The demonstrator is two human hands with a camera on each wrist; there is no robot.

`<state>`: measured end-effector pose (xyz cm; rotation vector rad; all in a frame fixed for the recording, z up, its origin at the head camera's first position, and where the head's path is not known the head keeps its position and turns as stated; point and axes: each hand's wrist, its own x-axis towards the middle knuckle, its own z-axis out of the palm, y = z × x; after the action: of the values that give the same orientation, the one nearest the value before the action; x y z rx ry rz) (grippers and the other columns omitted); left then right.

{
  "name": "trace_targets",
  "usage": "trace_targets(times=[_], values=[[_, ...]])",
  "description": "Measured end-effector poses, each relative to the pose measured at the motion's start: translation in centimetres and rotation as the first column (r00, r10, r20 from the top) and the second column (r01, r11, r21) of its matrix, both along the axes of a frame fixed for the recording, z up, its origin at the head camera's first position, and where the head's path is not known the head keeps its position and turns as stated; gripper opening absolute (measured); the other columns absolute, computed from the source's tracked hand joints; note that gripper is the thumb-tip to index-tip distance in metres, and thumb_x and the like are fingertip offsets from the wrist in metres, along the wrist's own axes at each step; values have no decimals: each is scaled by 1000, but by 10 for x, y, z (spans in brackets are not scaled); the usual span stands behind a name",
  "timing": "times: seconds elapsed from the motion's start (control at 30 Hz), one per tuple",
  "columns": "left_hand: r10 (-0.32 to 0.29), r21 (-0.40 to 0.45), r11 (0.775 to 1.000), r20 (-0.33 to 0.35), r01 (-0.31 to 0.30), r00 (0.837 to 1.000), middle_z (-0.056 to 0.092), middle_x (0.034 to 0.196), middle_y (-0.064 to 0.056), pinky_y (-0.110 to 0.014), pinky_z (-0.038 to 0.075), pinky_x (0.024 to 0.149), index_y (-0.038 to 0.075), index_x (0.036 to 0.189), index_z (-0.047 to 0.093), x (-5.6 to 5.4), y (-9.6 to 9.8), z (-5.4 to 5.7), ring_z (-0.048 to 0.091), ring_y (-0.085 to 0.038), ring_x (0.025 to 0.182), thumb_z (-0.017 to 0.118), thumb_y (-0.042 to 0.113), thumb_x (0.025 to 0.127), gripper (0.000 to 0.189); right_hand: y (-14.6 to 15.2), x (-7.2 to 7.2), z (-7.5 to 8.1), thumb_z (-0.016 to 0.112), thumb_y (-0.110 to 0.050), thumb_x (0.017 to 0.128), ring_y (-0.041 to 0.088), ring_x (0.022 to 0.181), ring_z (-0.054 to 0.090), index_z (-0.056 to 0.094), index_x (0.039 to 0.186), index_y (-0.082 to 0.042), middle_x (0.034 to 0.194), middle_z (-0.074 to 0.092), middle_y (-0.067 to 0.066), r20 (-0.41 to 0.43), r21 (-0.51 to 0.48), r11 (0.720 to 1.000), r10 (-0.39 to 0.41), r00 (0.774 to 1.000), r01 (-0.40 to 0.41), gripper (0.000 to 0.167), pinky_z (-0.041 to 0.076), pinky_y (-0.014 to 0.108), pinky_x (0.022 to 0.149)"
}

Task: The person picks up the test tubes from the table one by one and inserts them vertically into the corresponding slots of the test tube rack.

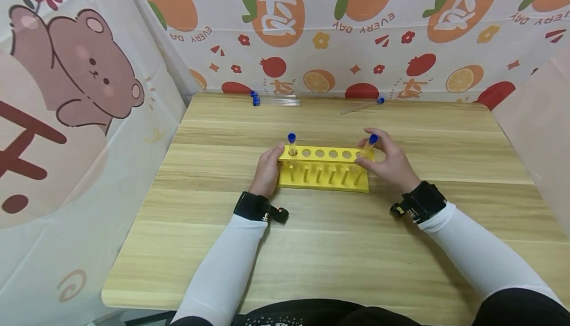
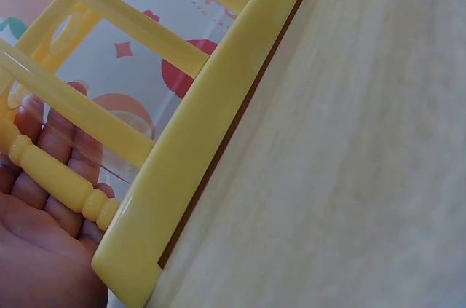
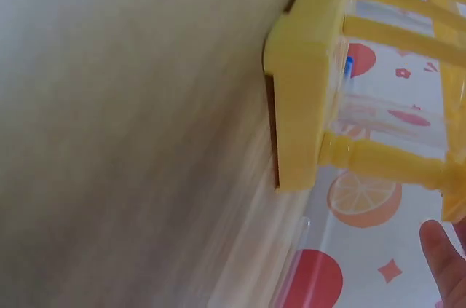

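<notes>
On wood-grain worktop (image 1: 320,247), left hand (image 1: 266,170) grips yellow plastic tube rack (image 1: 326,156); right hand (image 1: 393,162) curves about clear blue-capped tube (image 1: 372,141) at rack's end, grip unclear from here.

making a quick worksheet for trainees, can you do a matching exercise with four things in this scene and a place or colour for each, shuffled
Things:
1. test tube rack
2. left hand
3. lone test tube
4. right hand

Places or colours:
a. at the rack's right end
b. lying toward the table's far edge
c. yellow
d. at the rack's left end

Pairs: 1-c, 2-d, 3-b, 4-a
</notes>
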<state>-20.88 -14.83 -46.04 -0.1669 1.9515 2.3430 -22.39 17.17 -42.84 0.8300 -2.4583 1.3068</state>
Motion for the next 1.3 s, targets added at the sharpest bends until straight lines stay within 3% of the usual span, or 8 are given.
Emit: trace_targets(times=[0.2, 0.3, 0.43, 0.57, 0.7, 0.93, 1.03, 1.3], values=[[2, 12, 1000, -7, -2, 1000, 59, 117, -6, -29, 42, 100, -1, 122, 62, 0, 0, 0, 53, -15, 110, 45, 39, 103, 48, 7, -12, 5, 47, -65, 93, 26, 118, 58, 41, 146, -12, 120, 64, 17, 11, -99, 993, 67, 998, -66, 75, 39, 56, 107], [6, 11, 1000, -11, -6, 1000, 59, 116, -6, -29, 42, 102, -1, 121, 62, -1, 0, 0, 53, -15, 111, 45, 38, 103, 47, 10, -25, 10, 35, -75, 90, 28, 116, 59, 46, 144, -13, 120, 64, 22, -8, -168, 984, 55, 998, -56, 83, 40, 42, 108], [2, 4, 1000, -16, -1, 1000, 60, 115, -6, -30, 42, 102, -2, 120, 62, -3, 0, 1, 53, -15, 110, 46, 37, 103, 46, 18, -47, 16, 32, -73, 93, 34, 113, 59, 50, 140, -11, 118, 64, 26, -21, -194, 981, -15, 1000, 11, 80, 41, 28, 101], [2, -7, 1000, -10, -2, 1000, 59, 117, -7, -30, 41, 103, -1, 121, 62, -3, -1, 2, 52, -15, 111, 45, 38, 103, 46, 22, -74, 18, 29, -66, 98, 39, 112, 57, 50, 140, -8, 122, 61, 25, 32, -79, 992, -100, 994, 102, 75, 45, 43, 97], [12, -4, 1000, -5, -12, 1000, 59, 119, -8, -29, 41, 102, -1, 123, 62, -2, -1, 2, 53, -15, 111, 45, 38, 103, 47, 24, -103, 16, 31, -61, 101, 40, 117, 53, 47, 143, -9, 134, 54, 22, 91, 161, 976, -161, 983, 145, 68, 43, 56, 99], [17, 36, 999, -2, -17, 1000, 60, 126, -11, -32, 39, 108, -1, 126, 60, 0, -1, -2, 53, -16, 119, 47, 36, 103, 46, 21, -136, 7, 49, -75, 86, 41, 135, 39, 43, 147, -13, 151, 38, 20, 105, 544, 830, -212, 972, 122, 87, 36, 62, 106], [14, 39, 999, -2, -14, 1000, 59, 129, -12, -33, 36, 111, -1, 127, 60, 1, -1, -1, 52, -17, 123, 46, 35, 103, 46, 18, -142, 5, 49, -78, 83, 40, 138, 36, 42, 148, -13, 151, 38, 20, 90, 596, 794, -208, 974, 115, 92, 36, 60, 108], [11, 43, 999, -7, -11, 1000, 59, 127, -12, -34, 37, 111, -2, 126, 60, 1, 0, 1, 52, -18, 122, 46, 34, 103, 45, 13, -151, 5, 49, -77, 85, 43, 138, 34, 36, 151, -12, 154, 32, 21, 144, 633, 771, -199, 969, 64, 93, 34, 61, 108]])
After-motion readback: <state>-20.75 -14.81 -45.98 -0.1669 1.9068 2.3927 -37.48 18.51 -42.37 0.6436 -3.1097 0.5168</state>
